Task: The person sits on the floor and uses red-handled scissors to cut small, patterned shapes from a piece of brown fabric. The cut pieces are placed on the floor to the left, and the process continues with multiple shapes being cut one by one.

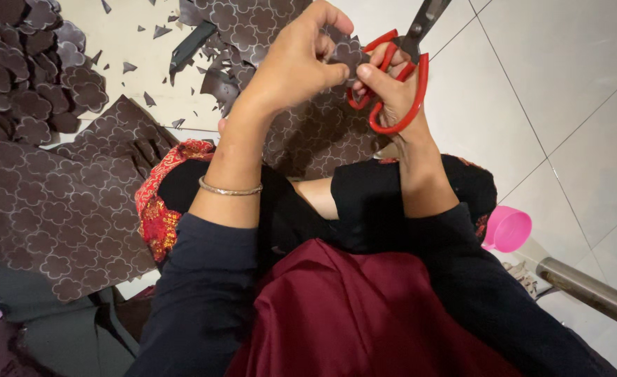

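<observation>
My left hand (294, 59) pinches a brown sheet (315, 136) marked with traced flower outlines, holding a flower-shaped part of it near the scissors. My right hand (388, 87) has its fingers through the red handles of a pair of scissors (402, 63), whose dark blades point up and away toward the top edge. The two hands touch above my lap. A thin metal bangle (229, 188) circles my left wrist.
A heap of cut brown flower pieces (29, 70) lies at the top left. Another traced brown sheet (64, 209) covers the floor at left. Small scraps (151, 31) dot the white tiles. A pink plastic cup (507, 229) and a metal tube (588, 286) sit at right.
</observation>
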### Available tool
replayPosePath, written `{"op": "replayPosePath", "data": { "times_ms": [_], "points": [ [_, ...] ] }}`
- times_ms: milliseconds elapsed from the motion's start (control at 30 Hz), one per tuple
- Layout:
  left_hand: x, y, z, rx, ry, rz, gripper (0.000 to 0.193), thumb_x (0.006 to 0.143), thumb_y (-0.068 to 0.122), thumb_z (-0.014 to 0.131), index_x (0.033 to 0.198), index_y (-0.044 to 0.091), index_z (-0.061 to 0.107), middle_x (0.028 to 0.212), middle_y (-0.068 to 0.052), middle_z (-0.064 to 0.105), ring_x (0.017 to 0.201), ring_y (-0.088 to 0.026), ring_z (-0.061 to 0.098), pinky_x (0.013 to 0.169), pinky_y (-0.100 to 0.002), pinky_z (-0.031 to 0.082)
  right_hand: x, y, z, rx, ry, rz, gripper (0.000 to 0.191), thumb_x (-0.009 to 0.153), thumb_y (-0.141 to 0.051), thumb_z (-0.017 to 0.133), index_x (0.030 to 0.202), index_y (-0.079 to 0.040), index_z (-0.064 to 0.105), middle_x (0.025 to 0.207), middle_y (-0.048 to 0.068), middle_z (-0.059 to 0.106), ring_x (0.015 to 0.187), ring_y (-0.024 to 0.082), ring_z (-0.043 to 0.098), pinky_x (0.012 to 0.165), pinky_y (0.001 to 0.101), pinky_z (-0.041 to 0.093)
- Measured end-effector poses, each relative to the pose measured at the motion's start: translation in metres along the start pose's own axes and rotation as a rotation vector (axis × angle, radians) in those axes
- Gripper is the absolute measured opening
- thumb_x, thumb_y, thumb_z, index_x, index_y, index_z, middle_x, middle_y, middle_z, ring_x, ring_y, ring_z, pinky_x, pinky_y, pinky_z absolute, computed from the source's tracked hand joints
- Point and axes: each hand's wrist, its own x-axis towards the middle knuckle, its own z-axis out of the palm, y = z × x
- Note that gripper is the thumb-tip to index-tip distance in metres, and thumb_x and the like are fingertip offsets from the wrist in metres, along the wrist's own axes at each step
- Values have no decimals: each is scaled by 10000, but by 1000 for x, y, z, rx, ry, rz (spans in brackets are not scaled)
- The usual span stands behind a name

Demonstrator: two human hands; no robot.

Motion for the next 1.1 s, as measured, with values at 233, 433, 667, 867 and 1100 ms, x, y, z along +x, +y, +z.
{"op": "replayPosePath", "data": {
  "times_ms": [233,433,667,867,1100],
  "points": [
    [7,-3,17,-365,137,-8,277,965,-54,737,1109,55,527,901,-2,641,793,-51,620,700,-214,542,6,-2,7,114,216,-83,112,993,-4,702,970,-39,598,886,84,696,796,153,717,725,263,594],
    [10,-3,23,-312,129,49,147,940,-87,720,1026,14,657,966,-23,687,856,-67,630,785,-223,537,3,-4,9,162,232,-105,105,1009,-6,686,976,-36,590,903,101,698,812,149,709,738,257,587],
    [13,0,23,-294,249,29,220,921,-95,704,1120,-13,753,1001,-45,754,895,-85,687,827,-233,579,1,-10,11,162,178,-56,128,1013,-22,694,972,-38,574,949,100,704,843,159,710,756,273,580],
    [15,-8,6,-457,476,117,190,925,-80,728,1108,-29,741,1027,-52,763,899,-103,703,816,-257,575,-7,-14,10,-307,108,33,210,1023,-222,637,899,-52,636,750,30,652,668,113,630,620,256,520],
    [8,-18,-14,-460,670,214,111,916,-61,750,1020,-24,761,958,-44,776,849,-99,696,795,-259,555,-18,-8,14,-740,-133,0,201,945,-200,721,892,-35,619,728,-31,513,671,56,456,589,241,369]
  ]
}}
